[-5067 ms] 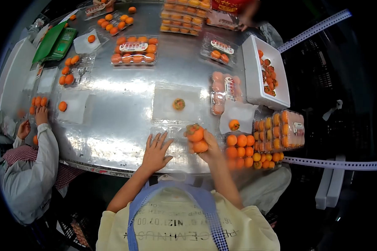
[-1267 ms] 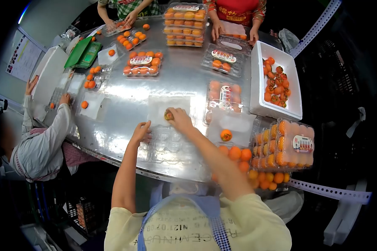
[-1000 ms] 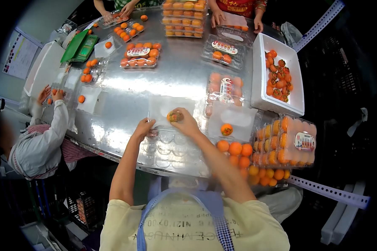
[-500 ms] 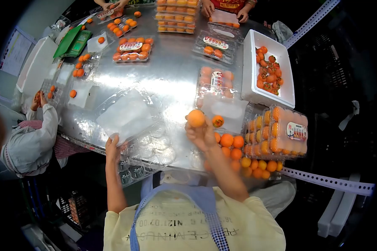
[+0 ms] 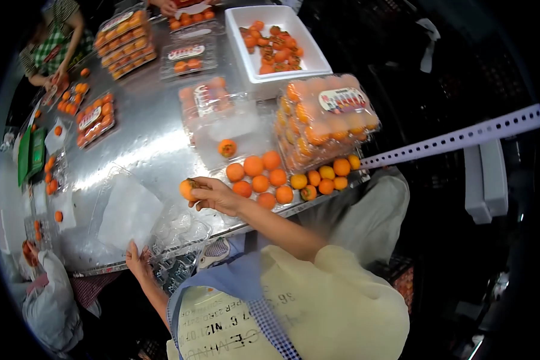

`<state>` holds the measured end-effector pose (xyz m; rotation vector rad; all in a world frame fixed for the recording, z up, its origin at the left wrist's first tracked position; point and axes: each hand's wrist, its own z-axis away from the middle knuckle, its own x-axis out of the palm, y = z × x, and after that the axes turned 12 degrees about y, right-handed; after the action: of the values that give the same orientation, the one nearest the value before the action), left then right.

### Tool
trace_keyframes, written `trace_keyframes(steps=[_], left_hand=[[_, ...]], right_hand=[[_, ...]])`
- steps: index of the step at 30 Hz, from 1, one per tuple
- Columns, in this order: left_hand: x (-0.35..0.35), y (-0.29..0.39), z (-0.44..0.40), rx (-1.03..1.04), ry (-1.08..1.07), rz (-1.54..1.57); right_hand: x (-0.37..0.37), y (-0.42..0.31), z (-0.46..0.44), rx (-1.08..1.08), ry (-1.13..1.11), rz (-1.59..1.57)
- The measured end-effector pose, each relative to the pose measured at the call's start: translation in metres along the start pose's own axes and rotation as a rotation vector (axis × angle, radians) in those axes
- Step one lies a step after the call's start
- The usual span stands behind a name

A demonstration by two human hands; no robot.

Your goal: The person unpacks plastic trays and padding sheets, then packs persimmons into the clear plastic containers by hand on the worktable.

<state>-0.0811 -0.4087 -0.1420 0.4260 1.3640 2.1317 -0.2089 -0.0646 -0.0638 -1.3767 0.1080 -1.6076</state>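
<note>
My right hand is closed on an orange persimmon, held above the metal table left of the loose fruit rows. My left hand grips the near edge of a clear plastic tray whose lid side bears a white sheet; the tray tilts over the table's edge. Rows of persimmons sit right of my right hand in a clear tray. Just behind them, one persimmon rests on another white sheet.
A stack of filled clear boxes stands at the right, before a white foam box of persimmons. More filled boxes are stacked at the back. Co-workers' hands show at left and at the back. A perforated metal bar extends right.
The view has turned to the right. The white sheet and clear tray have swung left with my left hand. My right hand still holds the persimmon, now turned with its leafy top partly showing.
</note>
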Motion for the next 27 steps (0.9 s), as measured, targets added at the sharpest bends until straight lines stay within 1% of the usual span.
trace_keyframes(steps=[3, 6, 9, 10, 11, 12, 14, 17, 20, 21, 23, 24, 26, 27], left_hand=[[0.012, -0.004, -0.013, 0.031, 0.009, -0.051], [0.046, 0.007, -0.007, 0.104, -0.029, -0.116], [0.075, 0.010, -0.011, 0.215, -0.123, -0.105], [0.076, -0.003, -0.031, 0.243, -0.082, -0.132], [0.081, -0.005, -0.045, 0.224, -0.069, -0.195], [0.093, 0.012, -0.036, 0.253, -0.098, -0.295], [0.113, 0.018, -0.031, 0.277, -0.058, -0.184], [0.121, 0.027, -0.046, 0.200, -0.256, -0.147], [0.126, 0.032, -0.060, 0.236, -0.256, -0.161], [0.127, 0.033, -0.064, 0.244, -0.259, -0.158], [0.125, 0.033, -0.075, 0.256, -0.268, -0.152], [0.126, 0.036, -0.075, 0.271, -0.257, -0.177], [0.126, 0.044, -0.079, 0.299, -0.241, -0.223], [0.125, 0.047, -0.083, 0.347, -0.213, -0.363]], right_hand=[[-0.002, -0.004, 0.016, -0.072, 0.060, 0.071], [-0.013, -0.004, 0.029, -0.199, 0.119, 0.155], [-0.020, 0.000, 0.038, -0.297, 0.306, 0.294], [-0.033, 0.011, 0.034, -0.297, 0.284, 0.243], [-0.033, 0.011, 0.037, -0.271, 0.325, 0.304], [-0.030, 0.011, 0.040, -0.343, 0.327, 0.339], [-0.021, 0.011, 0.044, -0.378, 0.351, 0.508], [-0.008, 0.022, 0.040, -0.399, 0.385, 0.749], [0.008, 0.040, 0.024, -0.484, 0.423, 0.881], [0.014, 0.043, 0.019, -0.475, 0.462, 0.931], [0.023, 0.051, 0.004, -0.493, 0.490, 1.153], [0.025, 0.054, -0.001, -0.504, 0.502, 1.262], [0.030, 0.064, -0.009, -0.561, 0.477, 1.367], [0.030, 0.068, -0.012, -0.591, 0.465, 1.417]])
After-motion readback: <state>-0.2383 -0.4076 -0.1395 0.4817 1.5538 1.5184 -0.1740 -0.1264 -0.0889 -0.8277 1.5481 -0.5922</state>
